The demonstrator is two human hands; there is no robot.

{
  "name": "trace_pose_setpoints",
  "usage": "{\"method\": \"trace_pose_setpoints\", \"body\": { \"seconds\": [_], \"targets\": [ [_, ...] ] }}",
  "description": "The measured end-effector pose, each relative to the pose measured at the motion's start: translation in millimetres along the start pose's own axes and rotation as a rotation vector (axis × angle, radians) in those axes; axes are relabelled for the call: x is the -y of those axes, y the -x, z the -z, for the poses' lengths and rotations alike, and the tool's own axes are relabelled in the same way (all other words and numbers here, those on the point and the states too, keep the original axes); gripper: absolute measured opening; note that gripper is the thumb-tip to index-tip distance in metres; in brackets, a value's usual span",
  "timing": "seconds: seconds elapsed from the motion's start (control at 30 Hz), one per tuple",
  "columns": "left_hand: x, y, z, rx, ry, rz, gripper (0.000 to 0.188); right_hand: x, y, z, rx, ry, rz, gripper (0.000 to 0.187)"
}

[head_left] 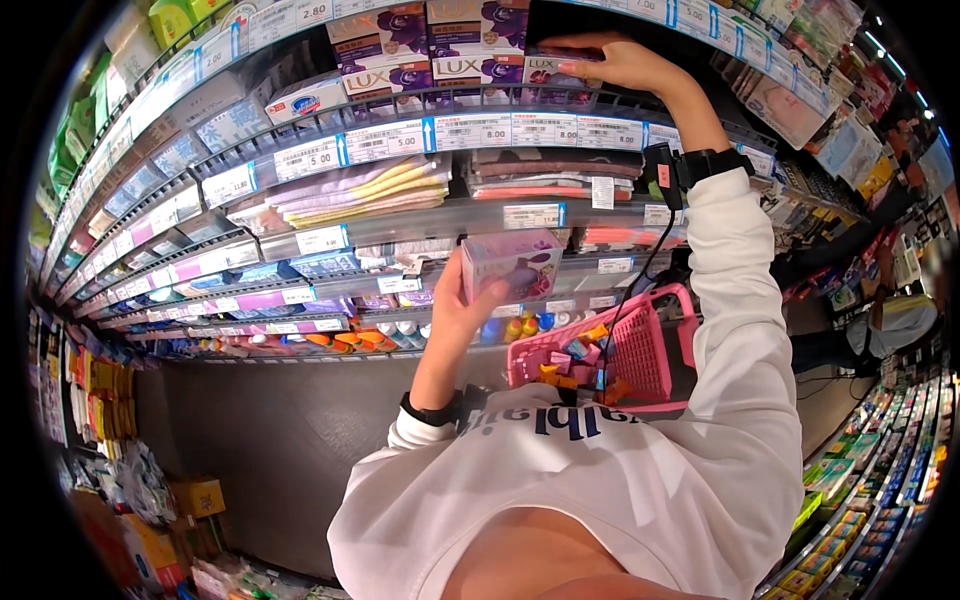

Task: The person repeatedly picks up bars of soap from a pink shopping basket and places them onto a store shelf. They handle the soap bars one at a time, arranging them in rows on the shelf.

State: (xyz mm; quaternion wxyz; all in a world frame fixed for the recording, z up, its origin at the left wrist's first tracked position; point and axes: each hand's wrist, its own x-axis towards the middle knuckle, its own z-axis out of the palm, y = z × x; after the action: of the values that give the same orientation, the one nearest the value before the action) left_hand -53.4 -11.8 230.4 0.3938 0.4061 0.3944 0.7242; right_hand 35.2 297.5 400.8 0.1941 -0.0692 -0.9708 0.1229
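Head view: left grip (464, 312) is clamped on a pink-lilac box (525, 268), held before the lower shelves, above the pink basket (640, 352); right grip (628, 65) lies over a purple box (543, 76) on the upper shelf, its far fingers shadowed, so whether it is closed I cannot tell. Good handling likely calls for a square right-hand hold, clearance over the wire rail (478, 97), and light left-hand pressure against denting.
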Motion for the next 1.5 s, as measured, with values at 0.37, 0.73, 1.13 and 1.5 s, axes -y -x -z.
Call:
{"method": "trace_pose_setpoints", "body": {
  "seconds": [0.37,0.73,1.13,1.5],
  "targets": [
    [-9,-43,-26,0.019,-0.057,-0.114,0.041,18,31,6,-0.29,0.205,0.007,0.047],
    [-41,-119,-76,0.149,-0.132,-0.362,0.034,69,112,9,-0.14,-0.601,-0.073,0.034],
    [-65,-138,-74,0.086,-0.954,-0.841,0.039,-11,136,16,-0.832,-0.728,-0.353,0.038],
    [-65,-140,-62,0.075,-1.127,-0.904,0.042,-81,27,-10,-0.735,-0.575,-0.302,0.027]
  ]
}}
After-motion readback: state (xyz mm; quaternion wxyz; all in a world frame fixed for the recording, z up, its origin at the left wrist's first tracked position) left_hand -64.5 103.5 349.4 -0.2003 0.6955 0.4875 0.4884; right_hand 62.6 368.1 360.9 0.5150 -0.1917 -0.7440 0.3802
